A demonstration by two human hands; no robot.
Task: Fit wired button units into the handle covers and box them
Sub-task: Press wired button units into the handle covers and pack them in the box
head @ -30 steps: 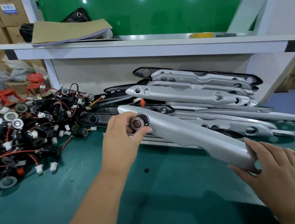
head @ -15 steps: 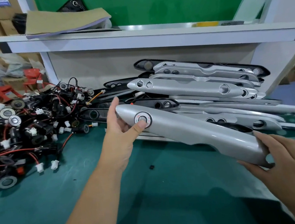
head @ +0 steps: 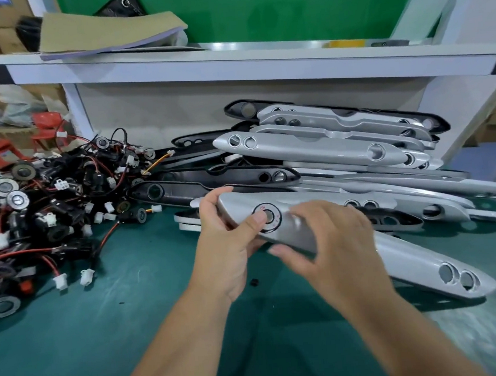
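fingers grip silver handle cover, button seated

**Seated and regripped**

The right hand leaves the far end of the handle cover and now grips its middle, beside the button unit, which now sits seated in its hole under the left hand's thumb.

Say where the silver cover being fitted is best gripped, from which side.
Grip the handle cover at its slim middle from the near side, fingers over the rounded top. The left hand occupies the end with the button unit; the other end is holed.
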